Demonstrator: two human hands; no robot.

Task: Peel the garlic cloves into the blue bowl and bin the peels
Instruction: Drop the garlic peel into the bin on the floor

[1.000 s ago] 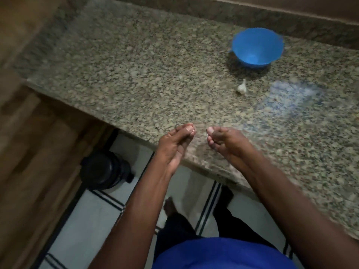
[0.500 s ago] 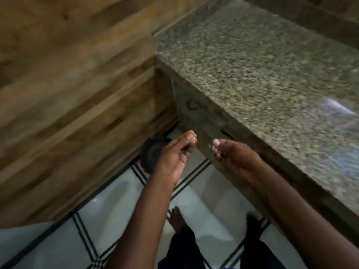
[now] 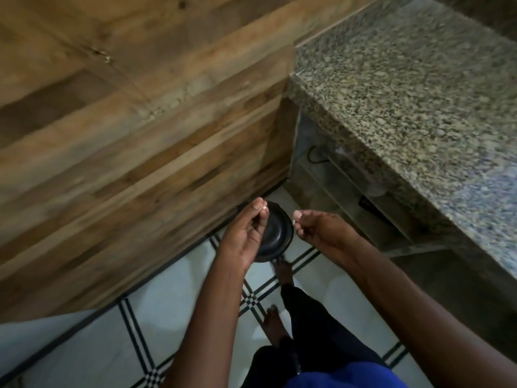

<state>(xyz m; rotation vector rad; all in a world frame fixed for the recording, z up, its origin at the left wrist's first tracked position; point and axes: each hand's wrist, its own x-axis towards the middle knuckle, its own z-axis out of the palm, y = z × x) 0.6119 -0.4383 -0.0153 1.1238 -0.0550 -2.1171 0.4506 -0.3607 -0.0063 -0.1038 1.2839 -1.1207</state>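
A round black bin [image 3: 275,233] stands on the tiled floor where the wooden panel meets the cabinet. My left hand [image 3: 246,233] hovers over the bin's left side, its fingertips bunched together on a small pale scrap that looks like garlic peel. Just right of the bin, my right hand [image 3: 319,231] has its fingers curled, pinching a pale bit at their tips. The two hands are a short gap apart. Neither the blue bowl nor the garlic cloves are in view.
The granite counter [image 3: 419,93] runs along the right, with an open shelf [image 3: 349,186] under it. A wooden panel [image 3: 140,135] fills the left. My bare feet [image 3: 284,273] stand on the white tiles right behind the bin.
My view has swung left and down, away from the counter with the bowl and clove. Both hands have moved off the counter edge to above the bin, still pinched.
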